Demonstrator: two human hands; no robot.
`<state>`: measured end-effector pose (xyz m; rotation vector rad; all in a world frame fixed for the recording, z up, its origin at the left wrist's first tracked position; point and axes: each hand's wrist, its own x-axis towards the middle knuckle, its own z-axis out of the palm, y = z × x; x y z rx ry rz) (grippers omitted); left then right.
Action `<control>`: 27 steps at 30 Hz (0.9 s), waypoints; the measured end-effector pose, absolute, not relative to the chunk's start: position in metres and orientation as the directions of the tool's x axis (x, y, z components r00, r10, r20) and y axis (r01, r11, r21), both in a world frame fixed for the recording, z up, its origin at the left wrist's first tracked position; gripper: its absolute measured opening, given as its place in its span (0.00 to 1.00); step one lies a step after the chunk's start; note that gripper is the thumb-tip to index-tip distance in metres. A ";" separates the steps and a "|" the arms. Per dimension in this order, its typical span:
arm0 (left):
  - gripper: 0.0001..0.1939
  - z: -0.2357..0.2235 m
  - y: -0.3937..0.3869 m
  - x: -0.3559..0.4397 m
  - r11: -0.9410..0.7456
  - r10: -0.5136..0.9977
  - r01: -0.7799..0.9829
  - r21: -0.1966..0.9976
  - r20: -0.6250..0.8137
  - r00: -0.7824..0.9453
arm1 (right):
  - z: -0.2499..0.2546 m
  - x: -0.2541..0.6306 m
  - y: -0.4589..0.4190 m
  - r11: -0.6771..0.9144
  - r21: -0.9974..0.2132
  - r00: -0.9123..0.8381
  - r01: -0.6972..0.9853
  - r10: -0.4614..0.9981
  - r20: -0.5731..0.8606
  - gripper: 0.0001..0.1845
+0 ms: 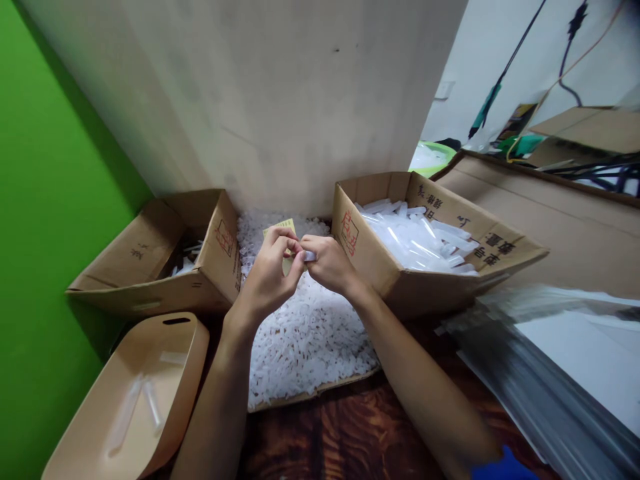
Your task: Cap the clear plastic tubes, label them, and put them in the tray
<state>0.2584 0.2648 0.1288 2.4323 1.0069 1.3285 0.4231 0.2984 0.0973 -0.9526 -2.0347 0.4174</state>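
Observation:
My left hand (270, 270) and my right hand (327, 263) meet above a heap of small white plastic pieces (305, 333). Both are closed in a pinch. The left fingers hold a small yellow card (281, 229) that sticks up behind them. Between the two hands a small white plastic piece (310, 255) shows, held by the right fingertips. A cardboard box of clear plastic tubes (425, 240) stands just right of my right hand.
An open cardboard box (150, 257) lies at the left by the green wall. A tan plastic tub (125, 400) with two clear tubes sits at the front left. A large cardboard sheet (550, 213) and stacked clear sheets (545, 373) fill the right.

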 end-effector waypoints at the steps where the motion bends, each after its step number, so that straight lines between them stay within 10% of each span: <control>1: 0.02 0.129 0.265 0.258 -0.750 0.646 0.471 0.465 0.671 0.365 | 0.097 0.423 0.298 0.656 -0.585 -0.367 0.477 0.753 0.546 0.11; 9: 0.04 0.129 0.263 0.262 -0.750 0.642 0.459 0.476 0.691 0.333 | 0.098 0.422 0.298 0.657 -0.593 -0.358 0.466 0.753 0.552 0.11; 27: 0.10 0.136 0.256 0.263 -0.392 0.917 0.118 0.912 0.379 0.124 | 0.099 0.425 0.296 0.699 -0.559 -0.342 0.446 0.710 0.616 0.14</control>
